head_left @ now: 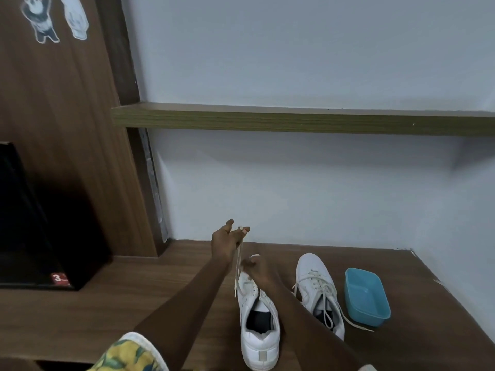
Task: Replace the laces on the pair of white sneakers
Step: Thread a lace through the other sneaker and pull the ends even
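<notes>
The right hand (254,269) covers the toe of the near sneaker (258,333). Its fingers are smeared, so whether they pinch the lace (236,277) or only press the shoe cannot be told. Above it, the lace's top end disappears among the fingers of the left hand (227,241). The forearm behind the right hand hides the strip of counter (134,290) between the shoes. Far left of the left hand, a black screen (21,223) runs off the edge, and its red label (60,279) is unreadable past a "3". Stickers (40,17) high above are cut by the top edge, and patterned cloth (128,354) by the bottom.
</notes>
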### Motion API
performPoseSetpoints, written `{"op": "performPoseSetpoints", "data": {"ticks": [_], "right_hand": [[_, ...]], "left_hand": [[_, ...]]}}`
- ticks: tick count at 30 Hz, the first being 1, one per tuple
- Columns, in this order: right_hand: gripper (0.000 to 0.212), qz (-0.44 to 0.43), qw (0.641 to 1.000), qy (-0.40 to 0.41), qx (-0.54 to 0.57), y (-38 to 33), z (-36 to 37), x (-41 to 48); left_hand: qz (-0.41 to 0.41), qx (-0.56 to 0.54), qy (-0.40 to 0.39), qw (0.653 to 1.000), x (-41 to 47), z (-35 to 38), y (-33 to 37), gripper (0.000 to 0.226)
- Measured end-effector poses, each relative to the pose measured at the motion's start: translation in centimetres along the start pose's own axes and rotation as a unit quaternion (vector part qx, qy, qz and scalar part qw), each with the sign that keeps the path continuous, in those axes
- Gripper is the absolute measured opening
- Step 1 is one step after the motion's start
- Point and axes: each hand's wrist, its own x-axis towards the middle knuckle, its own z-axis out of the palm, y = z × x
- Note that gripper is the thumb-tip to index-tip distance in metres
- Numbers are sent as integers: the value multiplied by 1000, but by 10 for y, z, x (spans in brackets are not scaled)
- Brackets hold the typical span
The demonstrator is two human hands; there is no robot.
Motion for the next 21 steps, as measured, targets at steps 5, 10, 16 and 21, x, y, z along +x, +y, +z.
{"op": "performPoseSetpoints", "data": {"ticks": [5, 10, 16, 21], "right_hand": [[26, 31, 981, 93, 170, -30, -7, 1], [22, 56, 996, 21, 70, -23, 3, -1], [23, -10, 967, -206, -151, 1, 10, -7], [29, 83, 991, -57, 92, -10, 7, 2]], "left_hand": [[-51, -1, -34, 998, -6, -3, -8, 28], [-28, -1, -7, 1000, -4, -6, -3, 48], [-3, -9, 3, 1000, -3, -9, 6, 50], [-11, -10, -9, 1000, -9, -9, 5, 56]]}}
